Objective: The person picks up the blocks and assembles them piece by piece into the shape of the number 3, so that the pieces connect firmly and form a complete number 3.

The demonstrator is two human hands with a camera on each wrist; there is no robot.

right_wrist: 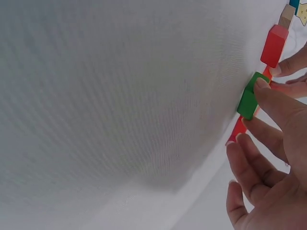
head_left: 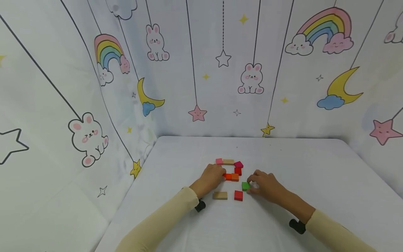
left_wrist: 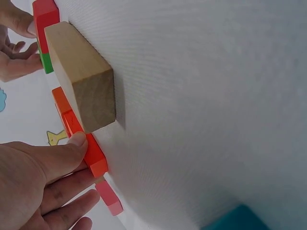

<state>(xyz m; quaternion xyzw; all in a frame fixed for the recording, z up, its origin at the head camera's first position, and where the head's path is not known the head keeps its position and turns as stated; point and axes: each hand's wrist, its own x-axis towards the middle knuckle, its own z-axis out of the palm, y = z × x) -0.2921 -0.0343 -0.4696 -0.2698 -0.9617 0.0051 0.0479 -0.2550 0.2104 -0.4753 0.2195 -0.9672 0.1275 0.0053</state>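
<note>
My left hand (head_left: 211, 177) pinches an orange-red block (left_wrist: 96, 160) between thumb and fingers. An orange block (head_left: 235, 177) lies against its right end. To the right, my right hand (head_left: 267, 186) holds a green block (right_wrist: 249, 98), thumb on one side and a finger on the other. A red block (head_left: 238, 195) lies nearer the front edge, just below the green one. Left of that red block sits a natural wood block (head_left: 220, 195). The left hand hides part of the orange-red block in the head view.
Behind the hands, a pink block (head_left: 219, 161), a thin wood block (head_left: 228, 162), a crimson block (head_left: 239, 164) and another red block (head_left: 238, 171) form a bent row. A teal block (left_wrist: 237, 220) shows in the left wrist view. The white cloth-covered table (head_left: 292, 157) meets a printed curtain.
</note>
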